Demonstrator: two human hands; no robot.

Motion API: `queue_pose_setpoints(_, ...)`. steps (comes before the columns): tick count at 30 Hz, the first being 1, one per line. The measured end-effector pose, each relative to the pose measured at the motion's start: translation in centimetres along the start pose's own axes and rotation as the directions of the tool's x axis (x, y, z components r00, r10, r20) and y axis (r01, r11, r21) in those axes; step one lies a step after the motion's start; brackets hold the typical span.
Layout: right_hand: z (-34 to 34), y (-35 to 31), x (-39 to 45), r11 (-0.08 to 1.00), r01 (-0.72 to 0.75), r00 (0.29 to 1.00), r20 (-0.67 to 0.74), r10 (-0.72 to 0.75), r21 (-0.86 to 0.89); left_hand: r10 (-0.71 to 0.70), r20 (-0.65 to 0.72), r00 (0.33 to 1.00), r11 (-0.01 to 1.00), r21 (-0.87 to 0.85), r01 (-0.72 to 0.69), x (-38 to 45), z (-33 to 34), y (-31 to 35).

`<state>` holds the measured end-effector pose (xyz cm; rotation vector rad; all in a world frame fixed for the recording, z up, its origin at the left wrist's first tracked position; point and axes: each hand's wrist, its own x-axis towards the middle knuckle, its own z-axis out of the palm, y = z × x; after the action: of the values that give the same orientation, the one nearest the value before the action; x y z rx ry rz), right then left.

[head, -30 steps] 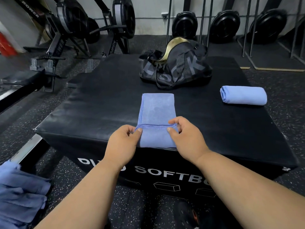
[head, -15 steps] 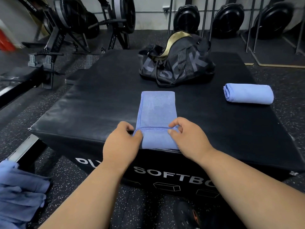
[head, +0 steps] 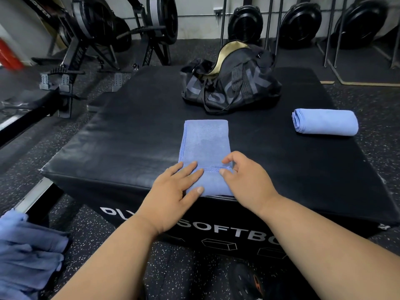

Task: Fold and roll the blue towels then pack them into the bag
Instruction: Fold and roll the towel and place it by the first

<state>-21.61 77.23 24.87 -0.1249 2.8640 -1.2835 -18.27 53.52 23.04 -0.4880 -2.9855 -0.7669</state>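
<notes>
Loose towel pile on floor, 8 o'clock, awaiting folding. Left hand flat, fingers straight, pressing folded towel at worktop near edge, likely anchoring it. Right hand fingers pinch hem, apparently starting roll. Bag open, 12 o'clock. Rolled towel staged, 2 o'clock.

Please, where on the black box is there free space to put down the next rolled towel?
The soft box top is bare on its left side, left of the folded towel and the bag. A smaller bare patch lies on the right, in front of the rolled towel. The near middle is crowded by the left hand and right hand.
</notes>
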Motion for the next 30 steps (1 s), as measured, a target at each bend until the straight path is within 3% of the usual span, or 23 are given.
queue_pose_setpoints(4, 0.1, 0.2, -1.0, 0.991, 0.113, 0.991, -0.062, -0.117, -0.072, 0.021, 0.083, 0.996, 1.000, 0.019, -0.022, -0.4, -0.6, -1.4)
queue_pose_setpoints(7, -0.2, 1.5, -1.0, 0.974, 0.207, 0.974, -0.073, -0.214, -0.093, -0.009, 0.058, 0.998, 1.000, -0.001, 0.009, -0.5, -1.3, -2.4)
queue_pose_setpoints(11, -1.5, 1.9, -1.1, 0.993, 0.120, 0.991, -0.055, -0.121, -0.025, -0.071, 0.060, 0.996, 0.996, -0.045, 0.074, -0.6, -2.1, -2.3)
queue_pose_setpoints(13, -2.2, 1.4, -1.7, 0.979, 0.199, 0.980, 0.028, -0.198, -0.047, -0.108, 0.073, 0.992, 0.992, -0.055, 0.112, -0.7, -2.2, -1.7)
queue_pose_setpoints(16, -2.6, 1.3, -2.9, 0.912, 0.386, 0.906, 0.243, -0.346, -0.141, -0.134, 0.096, 0.986, 0.984, -0.103, 0.144, -1.4, -2.8, -0.3)
queue_pose_setpoints(19, -2.3, 2.3, -3.4, 0.876, 0.426, 0.875, 0.352, -0.334, -0.226, -0.114, 0.103, 0.988, 0.968, -0.214, 0.134, -2.3, -3.8, 1.5)
queue_pose_setpoints(22, -2.8, 2.3, -3.3, 0.905, 0.403, 0.902, 0.228, -0.368, -0.134, -0.204, 0.098, 0.974, 0.906, -0.358, 0.226, -3.0, -4.4, 2.3)
queue_pose_setpoints(26, -3.5, 1.8, -3.9, 0.966, 0.250, 0.951, 0.174, -0.257, 0.066, -0.309, 0.028, 0.951, 0.852, -0.435, 0.290, -3.6, -4.0, 2.7)
queue_pose_setpoints(30, -2.7, 1.4, -3.8, 0.934, 0.090, 0.992, 0.057, -0.117, 0.346, -0.374, -0.020, 0.927, 0.784, -0.541, 0.304, -3.4, -3.7, 2.6)
